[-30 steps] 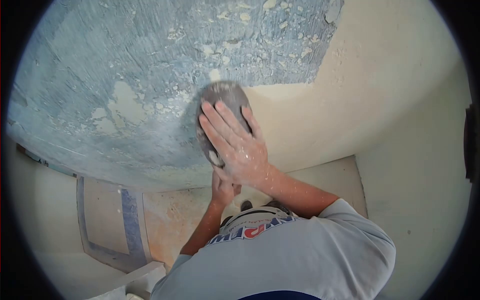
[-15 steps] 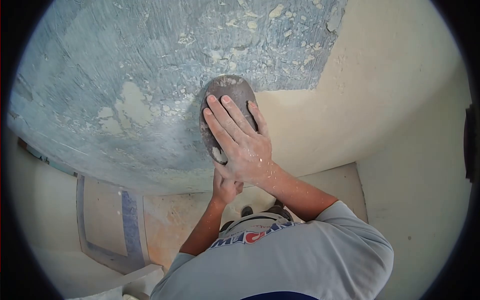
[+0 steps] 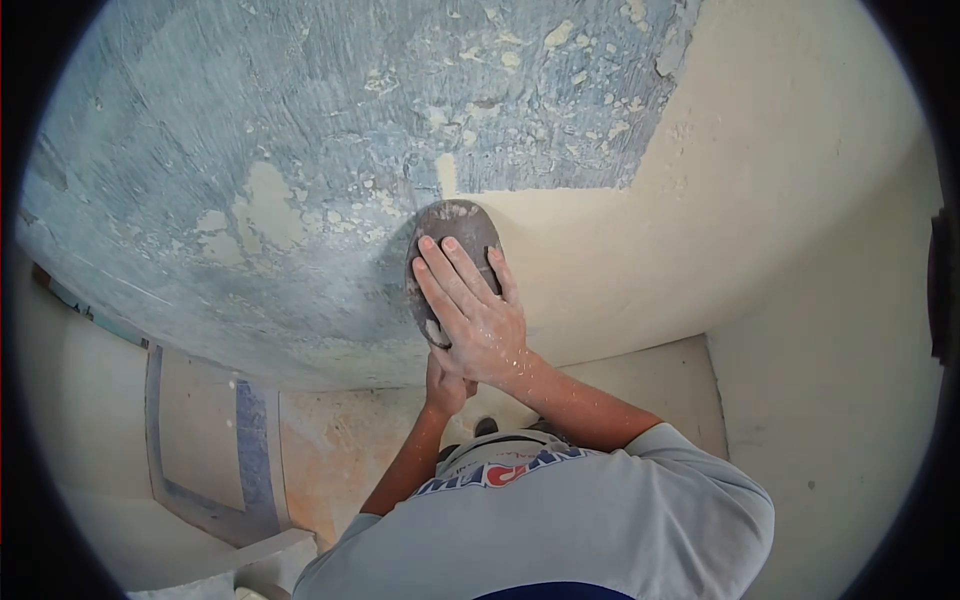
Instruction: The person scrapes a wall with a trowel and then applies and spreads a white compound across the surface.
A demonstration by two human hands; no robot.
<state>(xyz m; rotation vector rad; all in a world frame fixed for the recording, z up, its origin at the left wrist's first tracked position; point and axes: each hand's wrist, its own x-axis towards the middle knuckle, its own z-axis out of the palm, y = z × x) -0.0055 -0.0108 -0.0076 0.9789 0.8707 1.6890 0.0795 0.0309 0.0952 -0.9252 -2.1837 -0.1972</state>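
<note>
My right hand (image 3: 475,310) lies over a dark oval pad (image 3: 455,217), three fingers stretched along its face and another finger along its right edge. The pad is smeared with pale material and rests against the wall. Just below, my left hand (image 3: 446,388) is closed near the pad's lower end. What its fingers hold is mostly hidden behind my right hand. The wall shows a rough blue-grey area (image 3: 330,110) with flaking cream patches, and a smooth cream area (image 3: 590,245) right of the pad. A short cream strip (image 3: 446,175) runs above the pad's upper edge.
A pale side wall (image 3: 820,420) stands at the right. Stained floor (image 3: 330,440) shows beneath the wall. At lower left are a panel with a blue-grey border (image 3: 258,445) and a pale ledge (image 3: 215,568). A dark object (image 3: 938,285) is at the far right edge.
Both hands and the oval pad have moved down along the wall. A cream strip now shows where the pad's top was.
</note>
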